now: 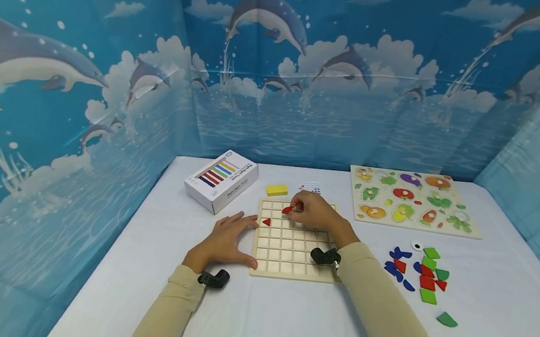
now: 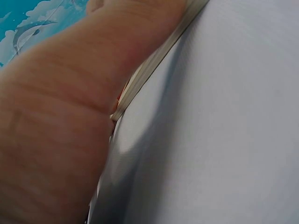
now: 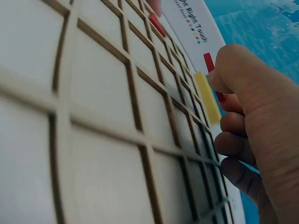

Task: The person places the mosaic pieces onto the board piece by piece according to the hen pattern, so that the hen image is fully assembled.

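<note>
Right hand [image 1: 313, 211] pinches a red piece [image 1: 287, 209] over the grid board [image 1: 292, 245]. Left hand [image 1: 225, 239] rests flat at the board's left edge, on the tabletop [image 1: 285, 320].

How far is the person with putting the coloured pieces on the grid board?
Done: one red triangle lies in a cell at the left edge of the grid board. In hand: the right hand pinches a red piece over the top rows, while the left hand rests flat against the board's edge. Left: the loose pieces on the table.
</note>
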Motion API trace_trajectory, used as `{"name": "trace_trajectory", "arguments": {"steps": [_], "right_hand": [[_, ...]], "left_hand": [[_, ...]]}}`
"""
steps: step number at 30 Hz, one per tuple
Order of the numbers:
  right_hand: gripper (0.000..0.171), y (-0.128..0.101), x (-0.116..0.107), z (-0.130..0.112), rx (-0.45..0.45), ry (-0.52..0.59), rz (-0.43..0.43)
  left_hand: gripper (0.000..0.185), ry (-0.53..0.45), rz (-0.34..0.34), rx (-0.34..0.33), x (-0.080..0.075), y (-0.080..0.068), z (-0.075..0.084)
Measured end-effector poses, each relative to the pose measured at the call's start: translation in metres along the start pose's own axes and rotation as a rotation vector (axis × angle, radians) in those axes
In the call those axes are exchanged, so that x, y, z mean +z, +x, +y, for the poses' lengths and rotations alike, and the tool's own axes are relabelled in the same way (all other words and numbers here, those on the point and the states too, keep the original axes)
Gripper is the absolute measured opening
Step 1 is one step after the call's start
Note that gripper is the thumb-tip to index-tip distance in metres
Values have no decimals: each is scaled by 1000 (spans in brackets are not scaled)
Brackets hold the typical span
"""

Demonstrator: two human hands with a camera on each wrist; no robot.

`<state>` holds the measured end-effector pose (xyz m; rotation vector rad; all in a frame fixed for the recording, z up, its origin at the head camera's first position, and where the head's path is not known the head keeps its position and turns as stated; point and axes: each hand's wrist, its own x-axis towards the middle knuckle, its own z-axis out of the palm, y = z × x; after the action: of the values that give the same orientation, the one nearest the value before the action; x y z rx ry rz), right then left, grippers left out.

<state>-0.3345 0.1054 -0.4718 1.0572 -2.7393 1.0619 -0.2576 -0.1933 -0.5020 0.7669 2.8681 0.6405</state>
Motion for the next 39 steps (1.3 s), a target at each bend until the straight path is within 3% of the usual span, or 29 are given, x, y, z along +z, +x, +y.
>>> {"name": "trace_trajectory", "arguments": {"steps": [13,39], "right_hand": [[12,11,33,2,108,21,26],[17,9,38,-3,100,103,79]], "left_hand": [[101,2,-6,20,0,2,3],[102,-2,-3,7,-2,-1,2]]}}
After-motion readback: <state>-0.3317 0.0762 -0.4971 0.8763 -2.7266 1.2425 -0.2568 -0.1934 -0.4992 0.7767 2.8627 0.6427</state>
